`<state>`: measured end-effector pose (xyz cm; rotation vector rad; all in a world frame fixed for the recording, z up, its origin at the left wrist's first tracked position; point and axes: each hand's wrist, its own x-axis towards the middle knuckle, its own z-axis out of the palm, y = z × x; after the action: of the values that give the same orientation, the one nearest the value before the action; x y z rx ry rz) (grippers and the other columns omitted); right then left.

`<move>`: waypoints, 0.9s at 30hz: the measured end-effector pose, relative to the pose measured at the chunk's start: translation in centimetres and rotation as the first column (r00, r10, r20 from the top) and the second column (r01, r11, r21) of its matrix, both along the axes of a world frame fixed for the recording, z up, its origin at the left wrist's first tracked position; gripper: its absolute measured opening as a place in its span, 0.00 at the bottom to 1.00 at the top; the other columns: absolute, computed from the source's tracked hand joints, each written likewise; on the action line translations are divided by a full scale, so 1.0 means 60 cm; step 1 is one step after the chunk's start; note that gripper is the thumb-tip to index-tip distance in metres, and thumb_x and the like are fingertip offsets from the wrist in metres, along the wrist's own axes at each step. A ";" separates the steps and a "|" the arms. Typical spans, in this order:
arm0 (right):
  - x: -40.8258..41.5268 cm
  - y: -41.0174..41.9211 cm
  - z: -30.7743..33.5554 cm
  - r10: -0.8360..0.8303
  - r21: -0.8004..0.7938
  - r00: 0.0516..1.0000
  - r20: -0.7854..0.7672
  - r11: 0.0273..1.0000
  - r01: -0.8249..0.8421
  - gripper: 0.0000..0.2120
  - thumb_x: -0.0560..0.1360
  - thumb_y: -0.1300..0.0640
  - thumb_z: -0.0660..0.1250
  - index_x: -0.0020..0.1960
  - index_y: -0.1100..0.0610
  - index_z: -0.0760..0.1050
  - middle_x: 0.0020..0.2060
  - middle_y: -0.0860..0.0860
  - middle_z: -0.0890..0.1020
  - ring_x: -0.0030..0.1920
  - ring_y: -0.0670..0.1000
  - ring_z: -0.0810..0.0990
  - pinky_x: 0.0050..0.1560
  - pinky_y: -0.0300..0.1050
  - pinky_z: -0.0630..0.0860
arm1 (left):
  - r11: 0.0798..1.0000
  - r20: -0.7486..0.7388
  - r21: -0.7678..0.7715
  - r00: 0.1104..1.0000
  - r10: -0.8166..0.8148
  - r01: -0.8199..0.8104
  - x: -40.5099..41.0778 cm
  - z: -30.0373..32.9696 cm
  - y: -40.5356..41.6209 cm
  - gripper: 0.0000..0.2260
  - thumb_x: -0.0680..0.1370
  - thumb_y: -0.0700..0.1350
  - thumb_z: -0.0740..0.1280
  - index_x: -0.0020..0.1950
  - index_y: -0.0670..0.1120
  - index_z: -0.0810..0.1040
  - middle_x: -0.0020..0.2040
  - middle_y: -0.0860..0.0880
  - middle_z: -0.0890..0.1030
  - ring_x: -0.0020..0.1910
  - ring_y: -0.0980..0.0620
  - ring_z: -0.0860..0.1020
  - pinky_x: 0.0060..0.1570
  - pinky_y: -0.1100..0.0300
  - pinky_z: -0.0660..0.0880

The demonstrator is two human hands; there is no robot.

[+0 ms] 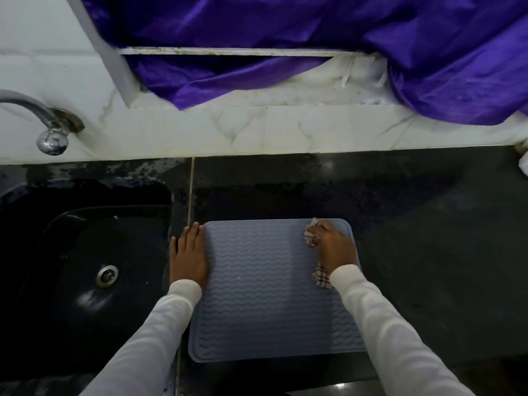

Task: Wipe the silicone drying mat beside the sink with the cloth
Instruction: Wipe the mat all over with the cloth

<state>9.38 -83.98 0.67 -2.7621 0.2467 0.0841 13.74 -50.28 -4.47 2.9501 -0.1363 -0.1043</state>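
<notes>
The cloth [313,238] is gripped by the right hand [334,247] at the mat [268,295]'s far corner (left hand [188,258] laid flat), most wiping seemingly left.

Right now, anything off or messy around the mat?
Mostly fine. The mat lies flat but slightly askew to the counter seam. Pale wet-looking streaks mark the counter behind the sink. A purple cloth hangs crumpled over the window ledge.

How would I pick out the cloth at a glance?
Start at the black sink; the grey-blue ribbed mat lies right of it. At the mat's far right corner, the right hand holds the cloth, the only pale, dark-checked fabric there.
</notes>
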 end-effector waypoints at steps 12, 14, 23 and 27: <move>-0.025 -0.102 -0.005 -0.232 -0.024 0.971 -0.060 0.973 0.231 0.09 0.79 0.49 0.57 0.55 0.47 0.74 0.47 0.45 0.77 0.52 0.58 0.79 0.45 0.43 0.66 | 1.000 0.008 -0.004 1.000 0.028 -0.028 -0.004 0.002 -0.002 0.26 0.79 0.40 0.56 0.77 0.46 0.57 0.77 0.48 0.60 0.76 0.46 0.57 0.74 0.43 0.52; -0.029 -0.094 -0.004 -0.208 -0.065 0.978 -0.014 0.976 0.207 0.10 0.79 0.52 0.59 0.59 0.48 0.74 0.52 0.47 0.76 0.51 0.59 0.79 0.46 0.46 0.72 | 0.999 0.003 0.002 0.999 0.035 -0.035 -0.004 0.002 -0.002 0.26 0.79 0.40 0.56 0.78 0.47 0.56 0.78 0.49 0.58 0.76 0.47 0.56 0.74 0.44 0.51; -0.024 -0.024 0.055 -0.255 0.106 0.952 0.168 0.965 0.239 0.11 0.75 0.61 0.66 0.57 0.53 0.80 0.51 0.54 0.79 0.50 0.58 0.79 0.47 0.45 0.71 | 0.999 -0.016 -0.008 0.999 0.037 -0.037 -0.004 0.004 0.000 0.27 0.80 0.43 0.56 0.78 0.50 0.51 0.79 0.50 0.54 0.77 0.49 0.51 0.75 0.46 0.47; -0.022 0.110 0.079 -0.141 0.299 0.966 0.216 0.951 0.072 0.10 0.74 0.60 0.69 0.54 0.51 0.81 0.52 0.48 0.79 0.48 0.45 0.78 0.47 0.37 0.71 | 0.999 -0.016 -0.032 0.999 0.033 -0.033 -0.002 0.002 0.003 0.27 0.80 0.44 0.57 0.78 0.50 0.51 0.79 0.51 0.54 0.77 0.49 0.51 0.75 0.45 0.47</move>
<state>8.08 -77.39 5.42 -2.4330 0.2948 -0.2177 13.64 -50.08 -4.35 2.9171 -0.0860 -0.1190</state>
